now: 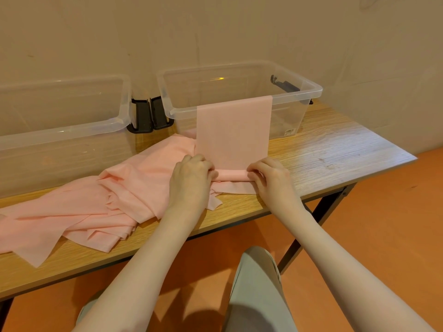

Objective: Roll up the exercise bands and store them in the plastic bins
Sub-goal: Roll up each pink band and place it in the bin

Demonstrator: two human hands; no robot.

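— Why does the pink band (232,130) hang over the rim of the right bin (242,106)?
— I think it stays flat so. The left hand (190,180) and the right hand (273,182) pinch its rolled end (231,175) on the table (335,149).
— Any obstacle?
— The heap of bands (96,207) touches the roll; the left bin (64,111) is beside.

A wooden table (335,149) with dark metal legs stood on an orange floor (383,236). On it sat two clear plastic bins, left (60,130) and right (239,101), beside a heap of pink bands (96,207).
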